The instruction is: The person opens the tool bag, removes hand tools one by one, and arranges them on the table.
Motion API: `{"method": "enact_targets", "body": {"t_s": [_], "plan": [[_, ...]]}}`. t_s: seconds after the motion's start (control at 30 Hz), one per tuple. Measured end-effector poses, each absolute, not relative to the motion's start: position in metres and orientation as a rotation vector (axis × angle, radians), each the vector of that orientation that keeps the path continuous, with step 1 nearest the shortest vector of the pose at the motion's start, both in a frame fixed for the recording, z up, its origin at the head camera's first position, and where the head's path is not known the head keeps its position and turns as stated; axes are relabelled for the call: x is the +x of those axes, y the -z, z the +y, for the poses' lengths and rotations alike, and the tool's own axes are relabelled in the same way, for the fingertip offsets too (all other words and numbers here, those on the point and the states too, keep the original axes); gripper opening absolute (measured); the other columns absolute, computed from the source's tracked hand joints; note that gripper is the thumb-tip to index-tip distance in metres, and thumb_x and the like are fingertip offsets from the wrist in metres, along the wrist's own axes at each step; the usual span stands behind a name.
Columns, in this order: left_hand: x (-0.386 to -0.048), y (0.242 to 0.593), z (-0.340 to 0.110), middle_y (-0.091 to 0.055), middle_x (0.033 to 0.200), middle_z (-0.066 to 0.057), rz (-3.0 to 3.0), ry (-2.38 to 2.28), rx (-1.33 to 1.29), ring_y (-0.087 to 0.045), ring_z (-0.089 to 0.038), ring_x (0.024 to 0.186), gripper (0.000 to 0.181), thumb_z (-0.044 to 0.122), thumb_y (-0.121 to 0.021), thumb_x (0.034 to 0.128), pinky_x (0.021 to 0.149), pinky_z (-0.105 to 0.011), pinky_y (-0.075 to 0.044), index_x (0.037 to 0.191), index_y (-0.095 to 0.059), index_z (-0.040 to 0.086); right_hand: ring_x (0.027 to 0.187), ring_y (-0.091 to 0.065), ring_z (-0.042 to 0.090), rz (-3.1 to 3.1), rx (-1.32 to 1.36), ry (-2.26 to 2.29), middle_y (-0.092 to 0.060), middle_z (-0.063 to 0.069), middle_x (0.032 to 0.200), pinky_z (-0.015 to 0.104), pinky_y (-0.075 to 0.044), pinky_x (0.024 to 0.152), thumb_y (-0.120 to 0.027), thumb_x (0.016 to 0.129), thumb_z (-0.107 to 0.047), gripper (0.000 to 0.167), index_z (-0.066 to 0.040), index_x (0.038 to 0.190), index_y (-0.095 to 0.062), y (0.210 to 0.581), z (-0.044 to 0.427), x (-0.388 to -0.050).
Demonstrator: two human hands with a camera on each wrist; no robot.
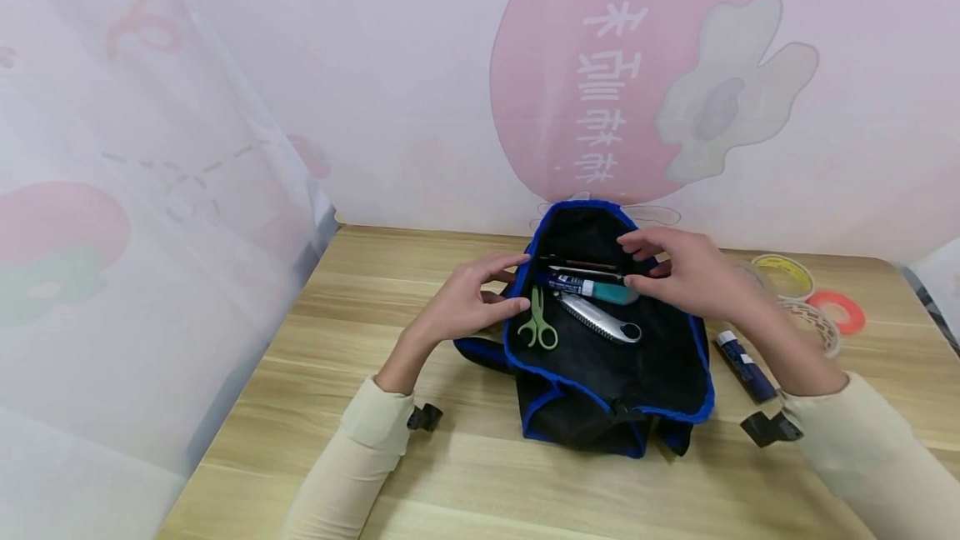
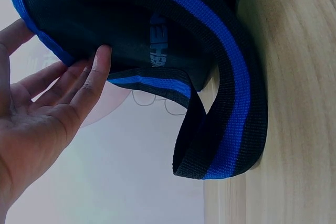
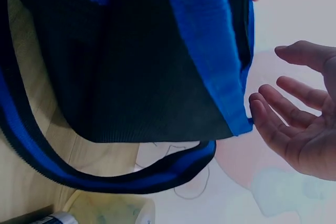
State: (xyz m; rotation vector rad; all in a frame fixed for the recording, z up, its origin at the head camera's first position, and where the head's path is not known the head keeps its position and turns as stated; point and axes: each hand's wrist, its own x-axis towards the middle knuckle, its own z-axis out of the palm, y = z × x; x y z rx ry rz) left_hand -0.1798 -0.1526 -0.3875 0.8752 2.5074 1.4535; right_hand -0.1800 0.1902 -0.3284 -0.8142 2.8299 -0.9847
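A black bag with blue trim lies on the table with its mouth facing up. Inside it are green-handled scissors, a silver utility knife, a dark blue marker-like tube with a teal end, and slim dark items behind them. My left hand is at the bag's left rim, fingers loosely extended against its outer side in the left wrist view. Over the right rim hovers my right hand, fingers relaxed, thumb apart; the right wrist view shows its fingertips beside the bag's corner, holding nothing.
Right of the bag lie a dark blue glue-stick-like tube, a red tape roll, a yellowish tape roll and a patterned tape roll. A blue-striped strap loops from the bag. A printed curtain hangs behind the table.
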Motion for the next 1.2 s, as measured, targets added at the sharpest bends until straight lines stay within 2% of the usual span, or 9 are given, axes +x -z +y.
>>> {"method": "enact_targets", "body": {"t_s": [0.5,0.73,1.2], "plan": [[-0.178,0.389,-0.153,-0.056,0.159,-0.015,2.495,-1.472,0.882,-0.068,-0.035,0.133,0.064,0.017,-0.079,0.0985,0.095,-0.037,-0.066,0.157,-0.054,0.006,0.127,-0.068,0.043,2.666,-0.945,0.947,-0.065,0.025,0.144,0.053,-0.063,0.101,-0.077,0.096,-0.006,0.050,0.003,0.144,-0.061,0.348,0.156,-0.211],[-0.179,0.389,-0.152,-0.057,0.158,-0.014,2.487,-1.478,0.881,-0.068,-0.035,0.133,0.064,0.016,-0.079,0.0988,0.095,-0.037,-0.066,0.157,-0.055,0.006,0.128,-0.067,0.043,2.652,-0.957,0.924,-0.063,0.026,0.146,0.056,-0.062,0.102,-0.077,0.096,-0.005,0.050,0.004,0.143,-0.061,0.354,0.150,-0.220],[-0.178,0.390,-0.153,-0.057,0.159,-0.013,2.478,-1.489,0.887,-0.068,-0.034,0.133,0.063,0.015,-0.078,0.0992,0.095,-0.035,-0.066,0.157,-0.055,0.007,0.125,-0.070,0.039,2.677,-0.917,0.776,-0.070,0.023,0.139,0.055,-0.058,0.106,-0.078,0.095,-0.008,0.049,0.003,0.141,-0.066,0.385,0.132,-0.245]]}}
